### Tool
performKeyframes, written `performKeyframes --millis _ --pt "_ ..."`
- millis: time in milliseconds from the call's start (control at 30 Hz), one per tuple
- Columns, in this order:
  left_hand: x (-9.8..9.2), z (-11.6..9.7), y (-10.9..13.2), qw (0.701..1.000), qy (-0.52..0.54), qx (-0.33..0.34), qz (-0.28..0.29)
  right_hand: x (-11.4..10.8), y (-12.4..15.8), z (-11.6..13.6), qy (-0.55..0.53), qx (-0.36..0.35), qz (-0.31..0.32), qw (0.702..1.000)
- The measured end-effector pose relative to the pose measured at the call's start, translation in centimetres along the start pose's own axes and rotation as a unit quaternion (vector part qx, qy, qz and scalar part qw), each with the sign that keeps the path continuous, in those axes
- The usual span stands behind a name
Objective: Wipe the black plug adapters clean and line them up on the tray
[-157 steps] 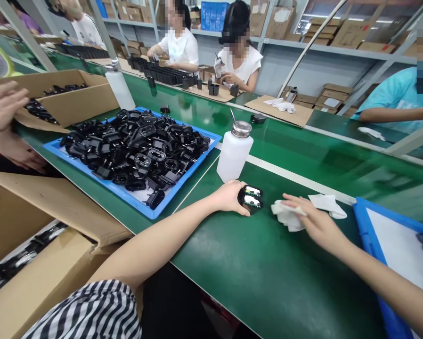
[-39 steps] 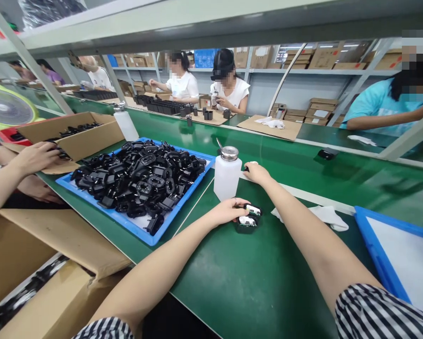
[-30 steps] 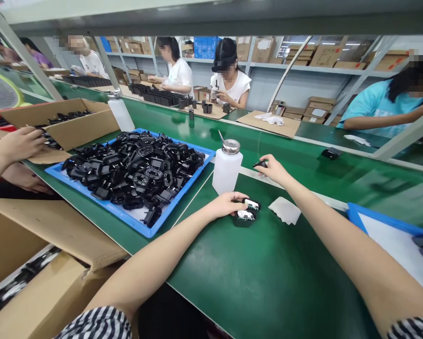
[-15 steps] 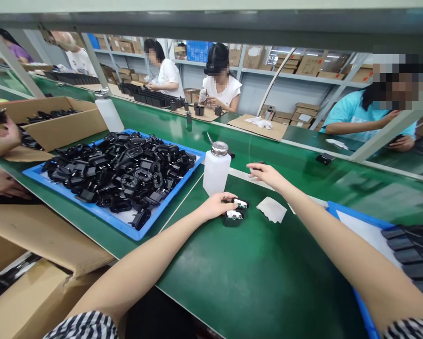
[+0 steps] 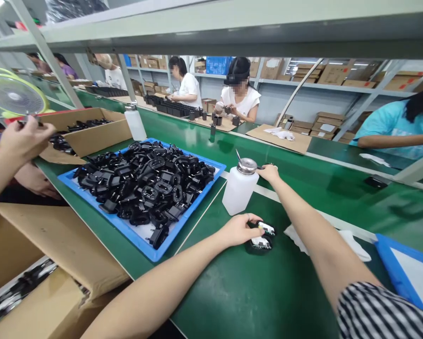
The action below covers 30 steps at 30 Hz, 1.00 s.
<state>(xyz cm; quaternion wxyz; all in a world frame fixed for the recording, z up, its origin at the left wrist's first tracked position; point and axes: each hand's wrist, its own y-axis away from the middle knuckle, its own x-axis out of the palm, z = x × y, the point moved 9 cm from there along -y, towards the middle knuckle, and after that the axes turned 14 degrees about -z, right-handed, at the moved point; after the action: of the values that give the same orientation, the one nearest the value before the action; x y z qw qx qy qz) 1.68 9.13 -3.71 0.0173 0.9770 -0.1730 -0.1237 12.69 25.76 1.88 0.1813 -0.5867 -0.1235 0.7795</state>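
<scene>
Two black housings with white and green parts inside (image 5: 261, 243) stand side by side on the green bench (image 5: 232, 301). My left hand (image 5: 240, 229) is closed around their left side, thumb and fingers on the housings. Farther out, my right hand (image 5: 270, 172) reaches just behind the white bottle (image 5: 240, 188) with the metal cap. A dark item shows at its fingers; the fingertips are partly hidden, so its grip cannot be made out. A white cloth (image 5: 354, 245) lies beyond my right forearm, which covers part of it.
A blue tray (image 5: 154, 254) heaped with black plug housings stands at the left, another blue tray (image 5: 402, 273) at the right. Cartons (image 5: 98, 139) and another person's hand (image 5: 28, 136) are at the far left. A shelf beam (image 5: 211, 37) spans overhead.
The view has turned, shifting the scene. My right hand has moved left, from the area right of the bottle to close behind it. My left hand stays on the housings.
</scene>
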Motion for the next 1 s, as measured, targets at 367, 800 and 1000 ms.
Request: performKeyframes --millis 367,800,1000 --pt "0.6 -0.1 -0.3 0.998 0.042 0.017 0.038 -4.5 14.7 0.3 -0.130 -0.099 0.191 0.968" --pt "0.6 -1.5 0.7 0.996 -0.010 0.069 0.049 -9.3 16.8 -1.2 -0.294 0.117 0.092 0.944" --pt "0.7 -1.2 0.7 0.996 -0.025 0.076 0.036 -9.2 17.4 0.0 -0.292 0.052 0.025 0.955"
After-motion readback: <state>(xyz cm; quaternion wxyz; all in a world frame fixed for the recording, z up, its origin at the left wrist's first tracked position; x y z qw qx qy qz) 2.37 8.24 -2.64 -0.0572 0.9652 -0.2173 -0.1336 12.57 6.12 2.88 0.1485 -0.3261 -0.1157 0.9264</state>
